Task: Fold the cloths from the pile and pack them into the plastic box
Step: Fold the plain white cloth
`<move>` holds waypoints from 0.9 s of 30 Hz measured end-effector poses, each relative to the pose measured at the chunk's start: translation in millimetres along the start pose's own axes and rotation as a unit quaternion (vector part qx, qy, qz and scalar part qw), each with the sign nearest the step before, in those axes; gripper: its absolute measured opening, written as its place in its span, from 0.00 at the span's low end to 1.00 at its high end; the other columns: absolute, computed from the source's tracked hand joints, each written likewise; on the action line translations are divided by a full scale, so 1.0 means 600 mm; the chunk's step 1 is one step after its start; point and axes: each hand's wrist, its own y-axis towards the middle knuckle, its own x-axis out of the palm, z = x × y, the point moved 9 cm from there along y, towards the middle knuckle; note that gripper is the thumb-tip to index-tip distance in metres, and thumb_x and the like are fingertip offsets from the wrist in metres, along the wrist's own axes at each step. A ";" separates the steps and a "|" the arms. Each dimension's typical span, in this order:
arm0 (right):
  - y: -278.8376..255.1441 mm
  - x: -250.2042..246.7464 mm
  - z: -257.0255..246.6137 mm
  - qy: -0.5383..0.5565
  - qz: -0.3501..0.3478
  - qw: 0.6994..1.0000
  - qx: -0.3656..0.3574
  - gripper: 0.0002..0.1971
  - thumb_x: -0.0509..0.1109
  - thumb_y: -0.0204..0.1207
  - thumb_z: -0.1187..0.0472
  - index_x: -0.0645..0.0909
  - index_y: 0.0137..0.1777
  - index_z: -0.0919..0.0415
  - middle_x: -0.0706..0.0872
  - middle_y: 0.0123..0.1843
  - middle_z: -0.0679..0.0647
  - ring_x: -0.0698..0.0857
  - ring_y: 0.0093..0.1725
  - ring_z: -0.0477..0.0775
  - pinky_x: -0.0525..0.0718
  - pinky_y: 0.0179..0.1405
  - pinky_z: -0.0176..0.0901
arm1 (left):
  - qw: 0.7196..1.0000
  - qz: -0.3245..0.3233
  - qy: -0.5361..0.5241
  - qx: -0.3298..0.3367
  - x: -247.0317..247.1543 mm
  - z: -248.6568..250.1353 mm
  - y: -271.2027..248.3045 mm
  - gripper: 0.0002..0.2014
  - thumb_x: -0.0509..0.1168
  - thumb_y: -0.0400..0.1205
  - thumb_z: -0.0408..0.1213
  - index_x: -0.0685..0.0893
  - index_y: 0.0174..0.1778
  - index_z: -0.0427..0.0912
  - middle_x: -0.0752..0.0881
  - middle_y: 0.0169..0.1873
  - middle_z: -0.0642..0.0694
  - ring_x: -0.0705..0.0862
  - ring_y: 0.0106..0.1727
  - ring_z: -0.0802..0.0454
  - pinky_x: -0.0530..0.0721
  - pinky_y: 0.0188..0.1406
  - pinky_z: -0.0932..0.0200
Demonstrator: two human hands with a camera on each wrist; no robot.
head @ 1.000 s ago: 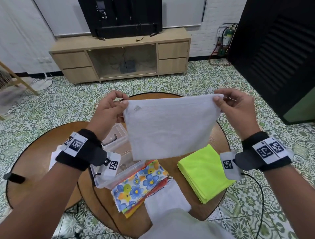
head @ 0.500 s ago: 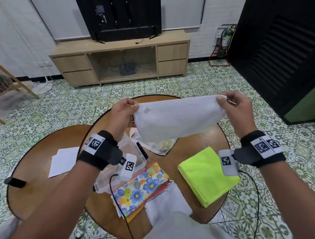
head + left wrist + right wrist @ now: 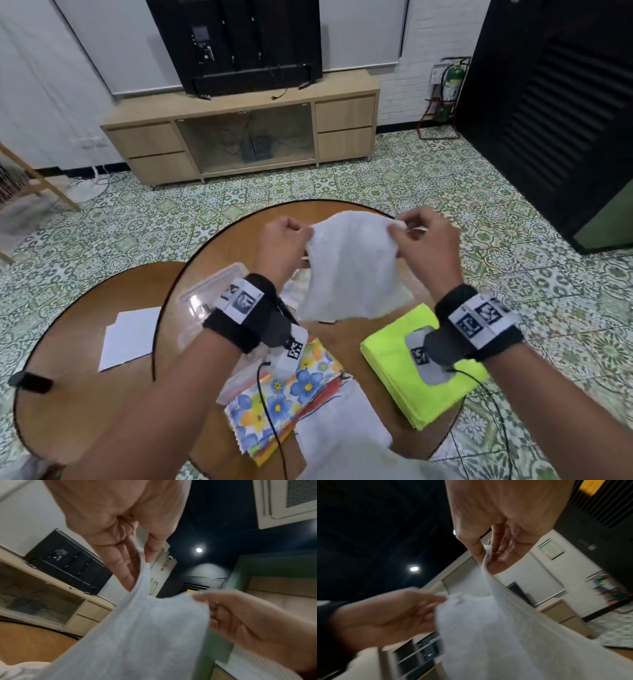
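A white cloth (image 3: pixel 349 267) hangs in the air above the round wooden table (image 3: pixel 346 349), bowed between my two hands. My left hand (image 3: pixel 291 233) pinches its upper left corner and my right hand (image 3: pixel 414 233) pinches the upper right corner; the hands are close together. The left wrist view shows the cloth (image 3: pixel 142 635) pinched by my left hand (image 3: pixel 140 557), and the right wrist view shows the cloth (image 3: pixel 505 635) pinched by my right hand (image 3: pixel 486 555). The clear plastic box (image 3: pixel 209 294) sits under my left wrist, mostly hidden.
A folded neon-yellow cloth stack (image 3: pixel 404 370) lies at the right of the table. A floral cloth (image 3: pixel 274 394) over coloured ones and a white cloth (image 3: pixel 339 428) lie near the front edge. A white sheet (image 3: pixel 130 335) and a small black object (image 3: pixel 30 382) rest on the left table.
My hands have come together, so the cloth that was stretched wide now bows and hangs narrower between them. Both hands have also dropped a little lower.
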 end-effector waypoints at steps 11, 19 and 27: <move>-0.083 0.099 -0.030 0.089 -0.130 0.988 0.006 0.07 0.73 0.73 0.66 0.89 0.42 0.53 0.91 0.40 0.46 0.91 0.43 0.47 0.91 0.50 0.53 | 0.981 -0.046 0.099 0.162 0.056 0.007 -0.066 0.05 0.69 0.78 0.40 0.80 0.45 0.46 0.90 0.31 0.49 0.89 0.37 0.49 0.88 0.41 0.42; -0.102 0.111 -0.083 -0.206 -0.286 0.902 -0.250 0.33 0.77 0.69 0.47 0.73 0.74 0.45 0.81 0.62 0.45 0.76 0.62 0.47 0.72 0.56 0.39 | 0.972 -0.146 0.049 0.175 0.052 0.001 -0.085 0.11 0.68 0.75 0.28 0.78 0.49 0.46 0.89 0.36 0.45 0.84 0.36 0.47 0.82 0.40 0.44; -0.106 0.131 -0.116 -0.305 -0.351 0.832 -0.303 0.09 0.68 0.82 0.54 0.83 0.51 0.60 0.87 0.46 0.57 0.83 0.48 0.60 0.57 0.34 0.42 | 0.978 -0.134 -0.074 0.145 0.037 -0.026 -0.095 0.26 0.79 0.66 0.42 0.69 0.48 0.42 0.77 0.42 0.42 0.77 0.40 0.50 0.76 0.37 0.55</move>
